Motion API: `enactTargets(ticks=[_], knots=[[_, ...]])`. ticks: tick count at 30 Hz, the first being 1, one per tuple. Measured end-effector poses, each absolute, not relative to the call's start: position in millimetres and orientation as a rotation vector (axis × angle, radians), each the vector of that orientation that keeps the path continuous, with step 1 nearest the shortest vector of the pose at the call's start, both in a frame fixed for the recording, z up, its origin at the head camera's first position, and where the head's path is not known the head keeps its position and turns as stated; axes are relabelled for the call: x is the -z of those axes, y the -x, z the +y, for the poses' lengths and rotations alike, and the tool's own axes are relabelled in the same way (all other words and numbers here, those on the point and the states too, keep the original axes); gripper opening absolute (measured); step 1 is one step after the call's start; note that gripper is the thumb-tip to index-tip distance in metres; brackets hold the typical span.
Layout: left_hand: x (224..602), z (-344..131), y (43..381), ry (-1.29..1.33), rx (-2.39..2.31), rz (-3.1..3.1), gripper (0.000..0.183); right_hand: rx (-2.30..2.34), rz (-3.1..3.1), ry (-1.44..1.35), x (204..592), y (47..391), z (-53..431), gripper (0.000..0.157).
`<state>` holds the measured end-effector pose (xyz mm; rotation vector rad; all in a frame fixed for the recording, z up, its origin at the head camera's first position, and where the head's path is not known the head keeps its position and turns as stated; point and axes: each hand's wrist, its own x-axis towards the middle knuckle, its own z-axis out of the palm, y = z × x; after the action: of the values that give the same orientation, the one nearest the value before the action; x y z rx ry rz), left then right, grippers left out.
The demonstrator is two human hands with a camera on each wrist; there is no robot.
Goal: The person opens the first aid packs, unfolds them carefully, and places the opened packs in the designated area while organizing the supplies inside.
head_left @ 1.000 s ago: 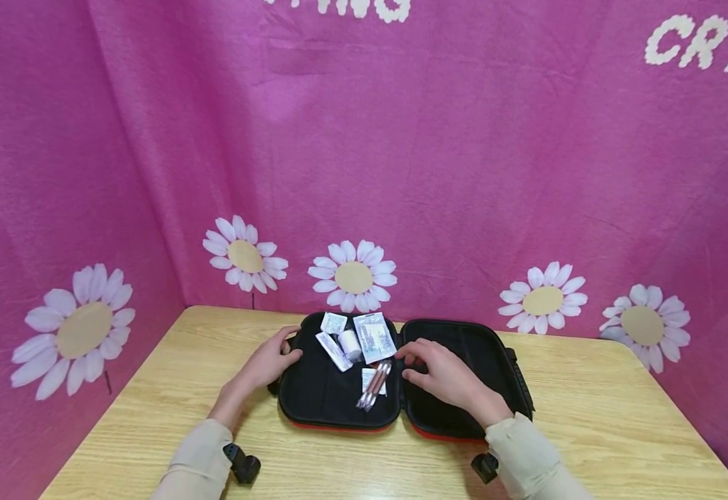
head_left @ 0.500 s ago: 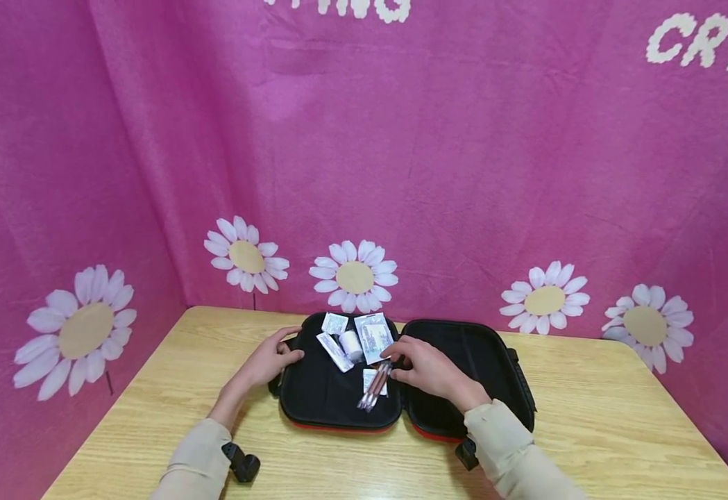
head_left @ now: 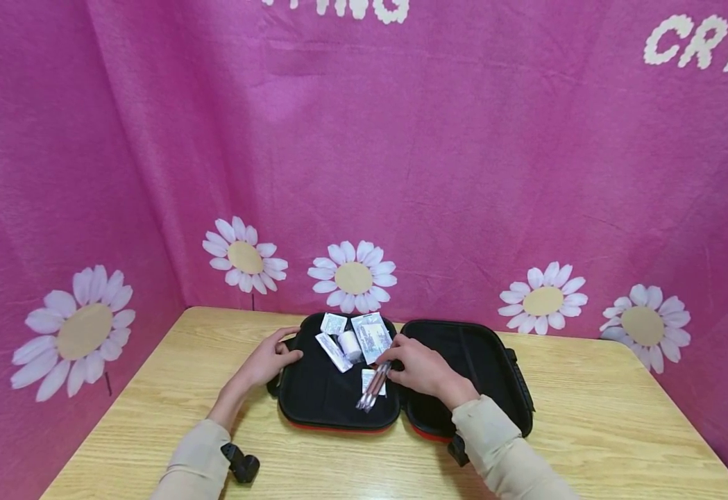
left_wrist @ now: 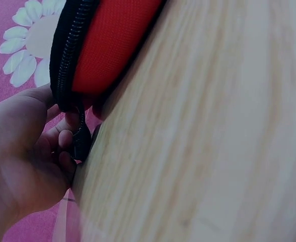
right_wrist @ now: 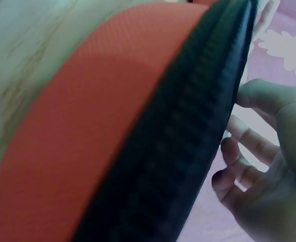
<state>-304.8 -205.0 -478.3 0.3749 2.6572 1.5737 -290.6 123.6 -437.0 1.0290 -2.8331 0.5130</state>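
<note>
An open black-lined case point(head_left: 332, 410) with a red shell lies on the table, its two halves side by side. My left hand point(head_left: 275, 357) grips the outer edge of the left half, thumb over the rim. In the left wrist view, its fingers curl by the zipper point(left_wrist: 70, 55) and a black strap. My right hand point(head_left: 422, 368) reaches over the hinge. Its thumb and fingers pinch the upper end of a clear packet of brown cotton swabs point(head_left: 373, 390). In the right wrist view, the case's edge hides what the fingertips touch.
Beside the swabs lie a large flat packet point(head_left: 373, 337), a white roll point(head_left: 350, 345), a slim wrapped packet point(head_left: 334, 353) and a small square packet point(head_left: 334, 323). Another small packet point(head_left: 366, 378) sits under the swabs. A pink flowered cloth point(head_left: 438, 208) hangs behind the table point(head_left: 601, 417).
My right hand has moved left from over the hinge to the upper end of the swab packet, its fingers closing in. The left hand stays on the case's edge.
</note>
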Motion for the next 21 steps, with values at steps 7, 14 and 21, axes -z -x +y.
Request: enactTargets(ticks=[7,14,21], knots=[[477.0,-202.9,303.1,-0.362,-1.592,2.638,0.057,-0.357,-2.791,-0.973,439.9,284.5,117.5,0.016],[475.5,-204.0,302.2,-0.365,-1.607,2.628,0.057,-0.327,-2.758,-0.994,438.1,281.9,115.1,0.016],[476.6,-204.4,303.1,-0.369,-1.614,2.622,0.058,-0.343,-2.776,-1.021,440.4,282.1,113.4,0.016]])
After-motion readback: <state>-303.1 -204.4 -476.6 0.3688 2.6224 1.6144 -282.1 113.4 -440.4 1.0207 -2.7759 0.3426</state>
